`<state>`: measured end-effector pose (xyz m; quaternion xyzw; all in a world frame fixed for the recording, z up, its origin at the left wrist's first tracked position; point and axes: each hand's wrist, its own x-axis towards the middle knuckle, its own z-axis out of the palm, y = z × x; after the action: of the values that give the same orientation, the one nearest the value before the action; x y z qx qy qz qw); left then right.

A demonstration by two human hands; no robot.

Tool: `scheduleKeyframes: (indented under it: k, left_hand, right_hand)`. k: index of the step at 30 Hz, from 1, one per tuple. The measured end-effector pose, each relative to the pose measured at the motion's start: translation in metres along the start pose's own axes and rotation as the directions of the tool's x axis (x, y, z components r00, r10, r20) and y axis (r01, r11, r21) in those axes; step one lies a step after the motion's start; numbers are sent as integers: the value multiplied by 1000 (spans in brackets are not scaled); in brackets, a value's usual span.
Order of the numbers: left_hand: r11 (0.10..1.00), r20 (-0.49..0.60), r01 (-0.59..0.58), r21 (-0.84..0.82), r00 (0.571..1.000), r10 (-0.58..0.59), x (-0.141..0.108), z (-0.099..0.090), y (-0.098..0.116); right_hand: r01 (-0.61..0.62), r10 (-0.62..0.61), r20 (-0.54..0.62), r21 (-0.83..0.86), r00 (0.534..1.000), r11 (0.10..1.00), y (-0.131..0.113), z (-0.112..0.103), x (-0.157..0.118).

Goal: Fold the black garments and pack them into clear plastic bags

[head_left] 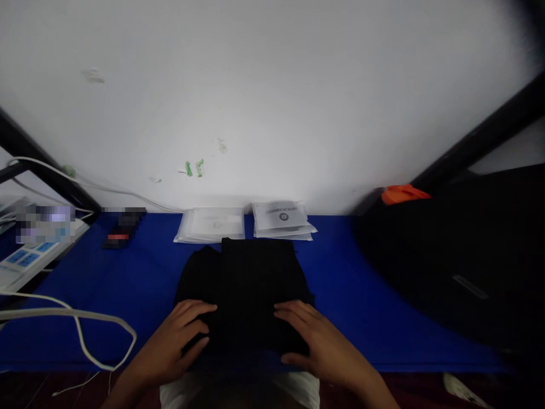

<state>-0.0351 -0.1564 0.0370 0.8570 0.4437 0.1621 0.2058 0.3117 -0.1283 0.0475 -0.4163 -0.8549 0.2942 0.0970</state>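
Observation:
A piece of black cloth (258,278), partly folded, lies on the blue table cover (340,307) in front of me; its dark surface hides which kind of garment or fabric it is. My left hand (184,335) rests on its left side with the fingers stretched out and apart. On the right side of the cloth lies my right hand (310,338), fingers extended and the thumb held away from them. Neither hand grips the cloth.
Two stacks of frosted zip pouches, a left stack (209,225) and a right stack (281,220), lie by the wall. A bulky black item (447,255) with an orange piece (404,194) fills the right. A white cable (102,315) and a power strip (34,255) occupy the left.

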Motion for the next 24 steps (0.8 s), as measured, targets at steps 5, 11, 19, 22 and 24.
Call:
scheduleKeyframes:
  k: [5,11,19,22,24]
  left_hand:
    - [1000,-112,17,-17,994,-19,2,-3,4]
    - [972,-373,196,128,918,-136,45,-8,0]
    - [850,-302,469,241,868,-393,142,-26,-22]
    - [860,-237,445,250,889,-392,160,-22,-32]
    - [877,-224,415,242,903,-366,165,-20,-35]
  right_hand:
    - [-46,48,-58,26,997,999,4,1,-19]
    - [-47,28,-219,-82,975,996,32,-31,7]
    - [-223,54,-352,-460,934,860,75,-51,98]
    - [-206,40,-327,-489,944,848,81,-48,116]
    - [-197,32,-319,-499,947,844,84,-46,122]
